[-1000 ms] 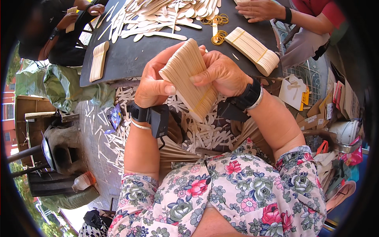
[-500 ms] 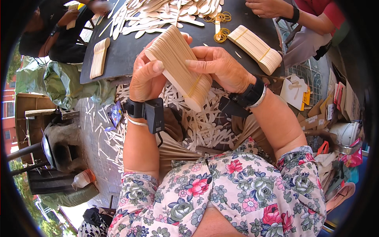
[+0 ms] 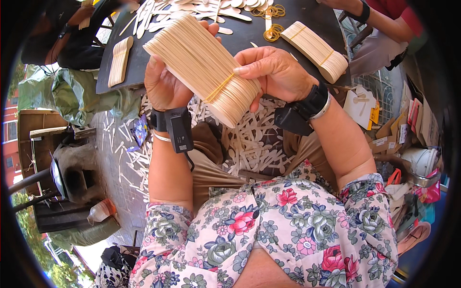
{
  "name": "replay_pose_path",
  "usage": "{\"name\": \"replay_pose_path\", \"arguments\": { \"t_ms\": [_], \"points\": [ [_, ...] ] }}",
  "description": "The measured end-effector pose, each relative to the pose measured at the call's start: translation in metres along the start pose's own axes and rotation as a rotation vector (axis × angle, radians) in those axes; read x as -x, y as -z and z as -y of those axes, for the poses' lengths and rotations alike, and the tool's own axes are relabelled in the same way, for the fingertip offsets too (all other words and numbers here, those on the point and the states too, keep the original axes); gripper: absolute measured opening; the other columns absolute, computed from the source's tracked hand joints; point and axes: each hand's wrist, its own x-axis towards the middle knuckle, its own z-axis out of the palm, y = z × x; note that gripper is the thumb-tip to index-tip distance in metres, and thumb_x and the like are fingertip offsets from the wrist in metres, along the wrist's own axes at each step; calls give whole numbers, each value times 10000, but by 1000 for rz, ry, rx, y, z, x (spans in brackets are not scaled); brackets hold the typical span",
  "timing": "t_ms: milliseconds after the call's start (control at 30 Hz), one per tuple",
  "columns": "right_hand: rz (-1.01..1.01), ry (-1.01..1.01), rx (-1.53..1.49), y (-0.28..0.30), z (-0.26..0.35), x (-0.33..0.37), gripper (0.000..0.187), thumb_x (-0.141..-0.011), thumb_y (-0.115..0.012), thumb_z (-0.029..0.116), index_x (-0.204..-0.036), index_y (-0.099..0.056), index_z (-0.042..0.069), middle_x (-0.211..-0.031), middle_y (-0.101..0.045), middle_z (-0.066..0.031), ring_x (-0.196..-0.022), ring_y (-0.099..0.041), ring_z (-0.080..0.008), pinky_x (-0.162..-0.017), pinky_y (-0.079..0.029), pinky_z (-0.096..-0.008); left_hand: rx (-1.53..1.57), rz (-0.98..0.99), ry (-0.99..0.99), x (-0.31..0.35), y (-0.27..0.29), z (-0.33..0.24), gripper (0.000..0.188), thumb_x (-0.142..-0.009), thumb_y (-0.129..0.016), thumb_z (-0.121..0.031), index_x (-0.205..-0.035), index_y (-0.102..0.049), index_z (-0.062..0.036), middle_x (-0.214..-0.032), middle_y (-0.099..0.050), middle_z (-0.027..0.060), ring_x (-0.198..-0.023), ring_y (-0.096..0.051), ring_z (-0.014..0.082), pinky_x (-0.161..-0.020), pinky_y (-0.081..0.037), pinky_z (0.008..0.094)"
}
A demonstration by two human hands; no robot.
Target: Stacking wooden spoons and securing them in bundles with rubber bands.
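Observation:
Both hands hold a thick bundle of flat wooden sticks with flared ends (image 3: 192, 60), tilted over the near edge of the dark table. My left hand (image 3: 165, 86) supports it from below and the left side, its fingertips showing past the far edge. My right hand (image 3: 283, 74) grips the near right side, thumb lying close to a yellow rubber band (image 3: 220, 90) stretched round the bundle near its near end. No band shows round the far end. Most fingers under the bundle are hidden.
On the dark table (image 3: 151, 57) lie a banded bundle (image 3: 317, 50) at right, a smaller bundle (image 3: 120, 61) at left, loose rubber bands (image 3: 273, 32) and a pile of sticks (image 3: 175, 14). Scattered sticks (image 3: 254, 144) cover the ground below. Two people sit across the table.
The bundle has turned so its broad face shows more, and it has shifted left and slightly nearer. My right hand has moved rightward, its thumb now by the rubber band.

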Motion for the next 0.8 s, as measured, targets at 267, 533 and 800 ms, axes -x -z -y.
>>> {"name": "replay_pose_path", "arguments": {
  "t_ms": [267, 533, 800],
  "points": [
    [-112, 51, 26, -6, -2, 0, 324, -904, -631, 181, -1112, -575, -61, -951, -666, -142, -775, -699, -226, -586, -613, -328, -39, -28, -1, 1, 1, -7, 853, -800, -690, -384, -1403, -307, 82, -1419, -376, 286, -1343, -350, 426, -1122, -303, 495],
    [-347, 122, 69, 3, 3, -5, 461, -914, -636, 174, -1285, -466, -41, -1033, -646, -121, -802, -674, -189, -627, -587, -297, 74, -243, -76, -4, 16, -8, 715, -844, -607, -112, -1440, -243, 38, -1388, -421, 241, -1324, -382, 380, -1117, -293, 490],
    [-781, 410, 848, 28, -17, -34, 423, -791, -679, 79, -1176, -574, -59, -912, -693, -162, -750, -673, -201, -645, -562, -310, -1144, -586, 71, 2, 60, 4, 573, -865, -636, -186, -1369, -441, 5, -1353, -473, 205, -1220, -505, 291, -1003, -414, 370]
  ]
}}
